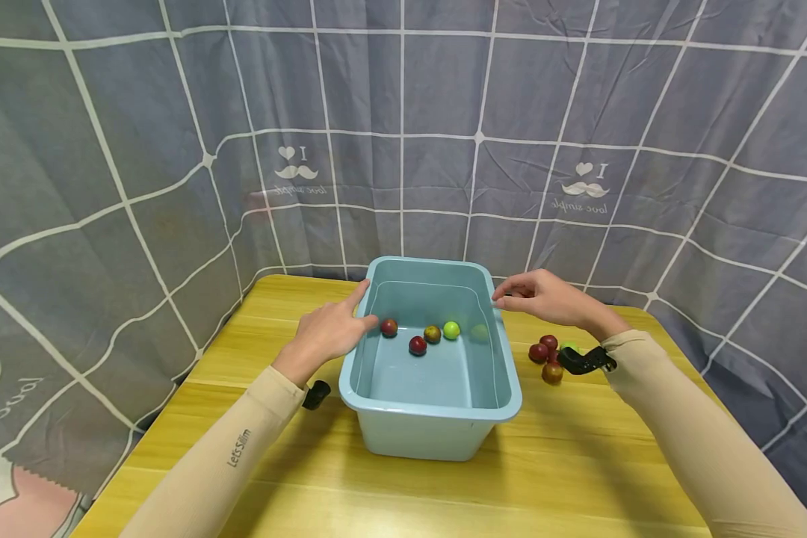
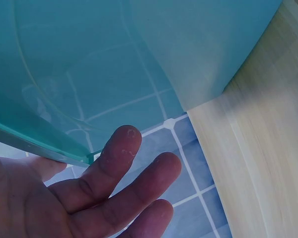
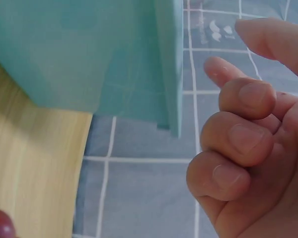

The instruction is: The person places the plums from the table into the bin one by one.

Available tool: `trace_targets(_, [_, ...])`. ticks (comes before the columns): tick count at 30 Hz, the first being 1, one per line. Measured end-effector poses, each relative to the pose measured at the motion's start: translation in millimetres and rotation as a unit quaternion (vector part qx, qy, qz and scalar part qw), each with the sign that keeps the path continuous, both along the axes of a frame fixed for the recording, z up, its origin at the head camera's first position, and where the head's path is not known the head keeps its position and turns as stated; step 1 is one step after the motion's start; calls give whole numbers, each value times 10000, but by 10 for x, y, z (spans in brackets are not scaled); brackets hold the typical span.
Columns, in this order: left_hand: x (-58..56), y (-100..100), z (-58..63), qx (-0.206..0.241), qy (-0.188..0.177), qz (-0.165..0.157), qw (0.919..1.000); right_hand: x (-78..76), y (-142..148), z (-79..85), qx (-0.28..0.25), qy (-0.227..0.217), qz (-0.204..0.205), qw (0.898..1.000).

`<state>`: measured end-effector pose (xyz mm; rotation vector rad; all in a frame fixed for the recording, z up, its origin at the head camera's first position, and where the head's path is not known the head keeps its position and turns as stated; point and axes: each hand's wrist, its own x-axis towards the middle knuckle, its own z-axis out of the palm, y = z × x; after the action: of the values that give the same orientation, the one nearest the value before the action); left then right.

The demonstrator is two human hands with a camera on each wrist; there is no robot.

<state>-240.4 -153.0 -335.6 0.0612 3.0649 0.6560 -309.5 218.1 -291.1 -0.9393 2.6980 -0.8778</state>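
A light blue plastic tub [image 1: 430,433] stands on the wooden table. Inside it lie dark red plums [image 1: 418,345], a brownish plum [image 1: 433,334] and a bright green round fruit [image 1: 451,330]. At the tub's left rim is my left hand [image 1: 329,329], its thumb reaching over the edge. The left wrist view shows the fingers [image 2: 159,168] loosely extended outside the wall, gripping nothing. My right hand [image 1: 545,297] hovers by the right rim. In the right wrist view its lower fingers [image 3: 243,139] are loosely curled and hold nothing; that view shows a gap between them and the rim.
To the right of the tub, several dark red plums [image 1: 539,353] and a green fruit [image 1: 569,347] sit on the table [image 1: 565,463], below my right wrist. A grey checked curtain [image 1: 437,90] hangs behind and along both sides of the table.
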Motion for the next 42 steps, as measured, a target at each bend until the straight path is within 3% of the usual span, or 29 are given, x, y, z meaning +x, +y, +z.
trace_targets(9, [-4,-2,-6,39,-8,-58,10000,101,404,-232,-592,56,-536,9968])
trace_targets(18, [13,-8,13,123,-20,-66,9999,108,727,-454,-1243,-427,-972,9865])
trace_targets(25, [8,-6,6,133,-16,-81,9999,80,930,-686,-1806,-760,-1119,9742])
trace_targets(34, [-2,-2,1,79,-61,-110,9999,21,1117,-1046,-2291,-781,-1416,9599])
trace_targets(42, [11,-9,0,43,-47,-76,10000,-9,1223,-1293,-3004,-1161,-1586,9333])
